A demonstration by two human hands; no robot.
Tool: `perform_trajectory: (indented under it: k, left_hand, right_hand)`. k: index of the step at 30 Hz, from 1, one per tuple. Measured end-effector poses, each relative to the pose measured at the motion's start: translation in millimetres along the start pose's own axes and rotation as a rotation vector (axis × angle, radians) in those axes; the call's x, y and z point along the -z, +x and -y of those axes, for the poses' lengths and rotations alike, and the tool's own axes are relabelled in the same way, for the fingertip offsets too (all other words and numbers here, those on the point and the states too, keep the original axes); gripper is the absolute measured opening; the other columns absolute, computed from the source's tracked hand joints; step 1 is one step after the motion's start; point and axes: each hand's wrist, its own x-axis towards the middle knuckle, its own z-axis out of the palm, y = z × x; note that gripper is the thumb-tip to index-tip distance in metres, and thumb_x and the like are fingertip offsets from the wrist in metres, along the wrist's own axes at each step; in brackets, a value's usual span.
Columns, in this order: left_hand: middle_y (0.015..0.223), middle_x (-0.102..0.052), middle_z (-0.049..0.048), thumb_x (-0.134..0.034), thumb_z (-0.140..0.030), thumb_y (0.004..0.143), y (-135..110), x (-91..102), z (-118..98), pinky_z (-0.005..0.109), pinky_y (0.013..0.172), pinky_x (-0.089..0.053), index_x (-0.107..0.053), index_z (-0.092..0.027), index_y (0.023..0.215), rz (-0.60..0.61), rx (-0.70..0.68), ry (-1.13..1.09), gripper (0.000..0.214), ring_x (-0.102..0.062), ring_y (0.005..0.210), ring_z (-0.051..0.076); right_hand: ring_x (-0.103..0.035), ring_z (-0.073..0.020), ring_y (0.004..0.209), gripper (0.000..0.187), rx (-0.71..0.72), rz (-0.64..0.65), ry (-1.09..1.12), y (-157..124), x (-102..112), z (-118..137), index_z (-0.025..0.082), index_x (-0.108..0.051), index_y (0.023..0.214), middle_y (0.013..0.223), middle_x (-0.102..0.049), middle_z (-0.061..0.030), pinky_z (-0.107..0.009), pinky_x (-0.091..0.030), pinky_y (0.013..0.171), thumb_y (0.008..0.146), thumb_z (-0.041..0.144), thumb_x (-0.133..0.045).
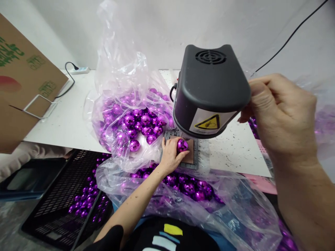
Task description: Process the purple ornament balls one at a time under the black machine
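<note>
My left hand (171, 153) has its fingers and thumb round a shiny purple faceted ball (182, 145). That ball rests over a brown pad on a grey ruled plate (195, 166), beneath a black machine head (213, 82) with a round vent and a yellow warning label. With fingers curled, my right hand (280, 111) grips the machine's right side; its fingertips are partly hidden behind the housing. Just left of the plate, an open clear plastic bag (104, 104) holds many purple balls (146, 120). Another clear bag (235, 195) with more balls lies across my lap.
A black crate (49, 202) with small purple balls stands on the floor at left. Above it are a cardboard box (23, 90) and a power strip (81, 70). Dark specks dot the white table (235, 157). Pink trays or sheets (261, 183) sit by its right edge.
</note>
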Motion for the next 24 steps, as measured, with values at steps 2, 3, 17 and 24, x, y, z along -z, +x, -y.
perform_trajectory:
  k: [2, 3, 17, 24]
  left_hand:
    - [0.127, -0.062, 0.0109, -0.064, -0.042, 0.092, -0.1, 0.4, -0.4, 0.057, 0.123, -0.005, -0.051, -0.022, 0.129, 0.002, -0.003, -0.011, 0.044, -0.05, 0.128, 0.029]
    - [0.128, -0.062, 0.0113, -0.064, -0.042, 0.092, -0.2, 0.7, -0.8, 0.057, 0.123, -0.006, -0.051, -0.022, 0.13, 0.003, -0.003, -0.013, 0.045, -0.049, 0.129, 0.03]
    - [0.123, -0.064, 0.0101, -0.061, -0.038, 0.093, -2.7, 0.1, 0.0, 0.057, 0.124, -0.006, -0.056, -0.024, 0.128, -0.011, 0.007, -0.066, 0.038, -0.054, 0.123, 0.029]
    - [0.126, -0.063, 0.0123, -0.059, -0.041, 0.093, -3.2, -0.3, 1.2, 0.058, 0.124, -0.004, -0.061, -0.023, 0.124, 0.017, 0.007, -0.108, 0.036, -0.053, 0.125, 0.03]
  right_hand:
    - [-0.045, -0.0046, 0.045, 0.044, -0.016, 0.011, -0.006, 2.6, -3.3, -1.3, 0.018, -0.064, 0.085, 0.053, -0.049, 0.0052, -0.023, -0.032, 0.047, 0.089, 0.061, -0.055]
    - [-0.044, -0.0047, 0.045, 0.044, -0.022, 0.008, -0.014, 2.8, -5.2, -2.2, 0.019, -0.063, 0.082, 0.052, -0.047, 0.0055, -0.023, -0.031, 0.047, 0.088, 0.061, -0.055]
    - [-0.047, -0.0142, 0.056, 0.033, 0.414, -0.157, -0.3, -85.9, -9.9, -20.4, 0.029, -0.064, 0.111, 0.068, -0.055, 0.0011, -0.031, -0.038, 0.049, 0.08, 0.019, -0.066]
    - [-0.051, -0.0141, 0.062, 0.013, 0.334, -0.051, -0.321, -109.7, -16.4, -34.2, 0.028, -0.061, 0.096, 0.072, -0.056, 0.0003, -0.03, -0.038, 0.05, 0.084, 0.023, -0.058]
